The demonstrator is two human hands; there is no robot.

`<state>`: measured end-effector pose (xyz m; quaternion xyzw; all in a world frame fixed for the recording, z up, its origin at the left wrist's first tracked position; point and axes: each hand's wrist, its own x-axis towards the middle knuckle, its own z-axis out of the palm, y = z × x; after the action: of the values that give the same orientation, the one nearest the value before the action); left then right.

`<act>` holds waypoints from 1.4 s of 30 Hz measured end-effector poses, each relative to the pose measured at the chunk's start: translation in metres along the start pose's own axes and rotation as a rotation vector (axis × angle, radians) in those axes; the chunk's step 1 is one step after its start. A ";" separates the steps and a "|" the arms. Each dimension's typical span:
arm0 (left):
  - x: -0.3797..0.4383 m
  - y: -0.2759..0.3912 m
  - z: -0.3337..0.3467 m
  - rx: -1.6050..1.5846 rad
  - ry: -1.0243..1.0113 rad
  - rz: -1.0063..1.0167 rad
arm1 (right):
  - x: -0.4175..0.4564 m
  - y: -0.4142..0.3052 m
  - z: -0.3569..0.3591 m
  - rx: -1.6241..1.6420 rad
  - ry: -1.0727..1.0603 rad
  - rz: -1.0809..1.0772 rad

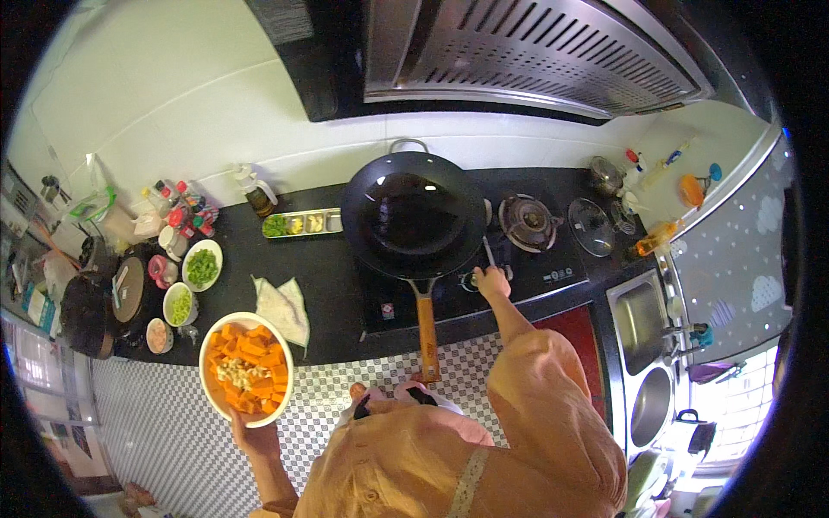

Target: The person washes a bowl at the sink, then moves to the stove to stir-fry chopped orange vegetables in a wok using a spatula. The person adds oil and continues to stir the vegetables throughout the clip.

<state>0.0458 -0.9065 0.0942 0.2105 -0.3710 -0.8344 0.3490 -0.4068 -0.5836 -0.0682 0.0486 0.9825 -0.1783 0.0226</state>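
Note:
My left hand (251, 435) grips the rim of a white bowl (291, 379), held over the front edge of the counter. Orange cut chunks (245, 362), with chopped pale pieces on top, fill the bowl. A large black wok (414, 213) with a wooden handle (427, 337) sits on the left side of the gas stove. To the right of the wok, my right hand (491, 282) is closed around the end of a slim light-coloured utensil (488, 251) beside a stove knob; its far tip lies near the wok's rim. A folded white cloth (283, 309) lies behind the bowl.
Bowls of chopped greens (201, 266) and pale green pieces (181, 305) stand at left, near a small bowl (159, 336). Behind are a metal tray (331, 221), an oil jug (260, 198) and bottles. A glass lid (590, 226) and sink (642, 316) are right; a range hood (537, 52) hangs above.

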 end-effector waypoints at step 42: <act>0.042 0.019 0.028 -0.018 -0.106 -0.073 | -0.282 -0.119 -0.379 1.114 0.443 -1.374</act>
<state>0.0088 -0.9339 0.1223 0.1764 -0.3736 -0.8598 0.3001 -0.1488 -0.5852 0.3451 -0.5105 0.5487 -0.5879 -0.3046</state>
